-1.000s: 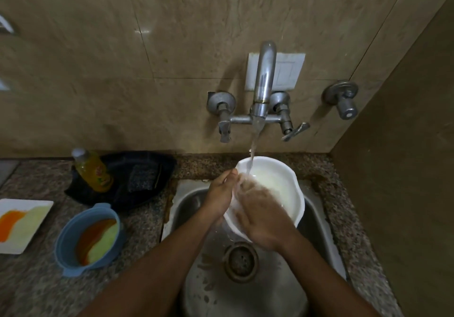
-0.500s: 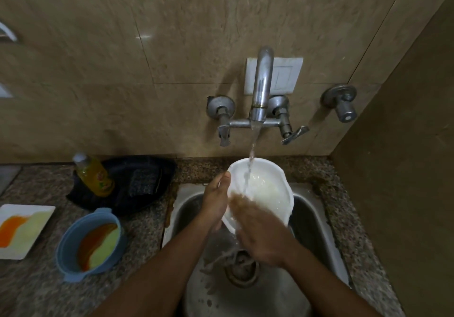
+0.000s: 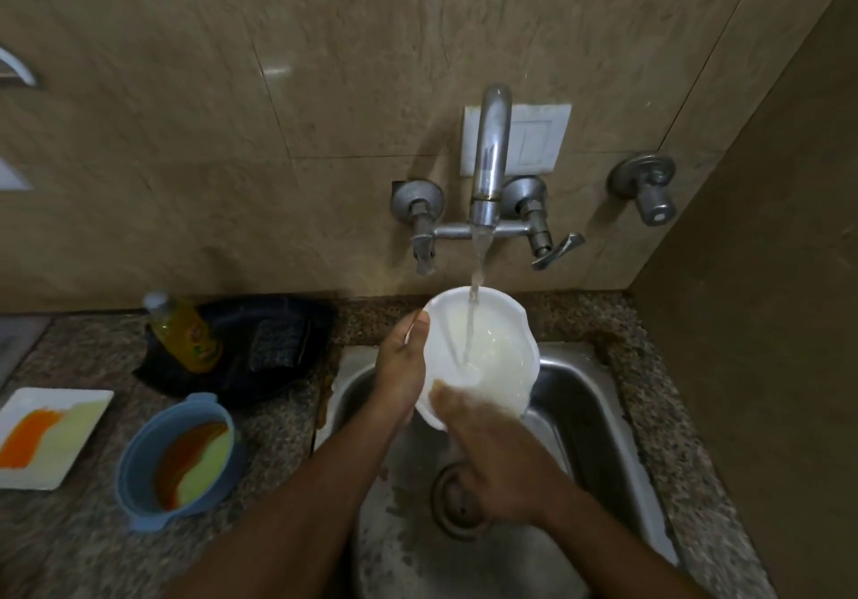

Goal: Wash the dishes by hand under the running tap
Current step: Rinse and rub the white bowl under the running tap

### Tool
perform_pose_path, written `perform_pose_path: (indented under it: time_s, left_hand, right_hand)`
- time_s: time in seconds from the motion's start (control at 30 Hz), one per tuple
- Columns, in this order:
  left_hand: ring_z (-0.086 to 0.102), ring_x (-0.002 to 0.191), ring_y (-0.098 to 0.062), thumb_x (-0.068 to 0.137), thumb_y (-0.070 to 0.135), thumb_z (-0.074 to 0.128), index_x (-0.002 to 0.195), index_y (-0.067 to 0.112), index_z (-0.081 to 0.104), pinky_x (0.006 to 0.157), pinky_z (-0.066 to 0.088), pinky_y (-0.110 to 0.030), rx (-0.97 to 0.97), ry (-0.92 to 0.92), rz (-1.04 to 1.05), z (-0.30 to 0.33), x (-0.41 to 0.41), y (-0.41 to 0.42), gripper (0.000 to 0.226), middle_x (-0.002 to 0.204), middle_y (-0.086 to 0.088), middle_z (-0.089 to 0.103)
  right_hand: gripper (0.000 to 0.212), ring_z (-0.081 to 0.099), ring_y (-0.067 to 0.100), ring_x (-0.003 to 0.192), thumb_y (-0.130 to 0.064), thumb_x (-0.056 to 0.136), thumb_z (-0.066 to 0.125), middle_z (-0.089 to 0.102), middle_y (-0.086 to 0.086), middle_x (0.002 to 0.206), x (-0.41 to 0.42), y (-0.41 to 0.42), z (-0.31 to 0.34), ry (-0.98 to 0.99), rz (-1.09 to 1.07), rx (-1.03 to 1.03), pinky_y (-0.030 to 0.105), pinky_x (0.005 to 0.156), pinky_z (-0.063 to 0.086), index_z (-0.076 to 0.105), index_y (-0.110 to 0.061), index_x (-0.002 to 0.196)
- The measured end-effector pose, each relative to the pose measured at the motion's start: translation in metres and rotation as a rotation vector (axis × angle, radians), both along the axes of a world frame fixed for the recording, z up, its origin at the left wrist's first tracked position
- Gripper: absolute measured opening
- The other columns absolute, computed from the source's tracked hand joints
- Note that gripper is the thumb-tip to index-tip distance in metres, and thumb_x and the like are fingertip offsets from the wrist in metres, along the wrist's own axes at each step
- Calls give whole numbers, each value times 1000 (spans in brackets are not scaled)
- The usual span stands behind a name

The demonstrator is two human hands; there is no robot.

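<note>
A white bowl point(image 3: 499, 343) is tilted toward me over the steel sink point(image 3: 599, 417), and water from the running tap point(image 3: 487, 167) falls into it. My left hand point(image 3: 403, 366) grips the bowl's left rim, thumb on the edge. Blurred with motion, my right hand point(image 3: 492, 450) lies flat against the bowl's near rim and inner wall. A dirty blue bowl point(image 3: 181, 457) with orange and pale green smears stands on the counter at the left. Beside it lies a white square plate point(image 3: 51, 431) with the same smears.
A yellow dish-soap bottle point(image 3: 185, 334) and a dark scrub pad point(image 3: 278, 348) lie on a black tray point(image 3: 297, 320) behind the blue bowl. The sink drain point(image 3: 452, 505) is below my hands. A side wall closes the right. A second valve point(image 3: 647, 192) juts from the tiles.
The bowl has tipped more upright under the stream. My right hand has slid down from inside the bowl to its near rim. The left hand keeps its grip.
</note>
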State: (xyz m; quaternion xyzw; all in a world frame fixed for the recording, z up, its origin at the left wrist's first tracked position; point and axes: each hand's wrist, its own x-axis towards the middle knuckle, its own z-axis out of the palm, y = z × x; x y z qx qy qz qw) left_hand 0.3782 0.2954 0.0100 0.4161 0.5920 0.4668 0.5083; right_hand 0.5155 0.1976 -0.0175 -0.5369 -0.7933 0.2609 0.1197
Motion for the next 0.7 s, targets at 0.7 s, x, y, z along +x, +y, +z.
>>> perform_pose_path:
  time_s: [0.7]
  left_hand:
    - [63, 97, 3, 99, 29, 53, 110, 23, 72, 82, 46, -10, 166, 82, 37, 8, -5, 6, 22, 98, 16, 70]
  right_hand:
    - [104, 1, 9, 151, -22, 79, 61, -7, -14, 164, -32, 1, 2, 50, -22, 66, 38, 123, 14, -7, -32, 157]
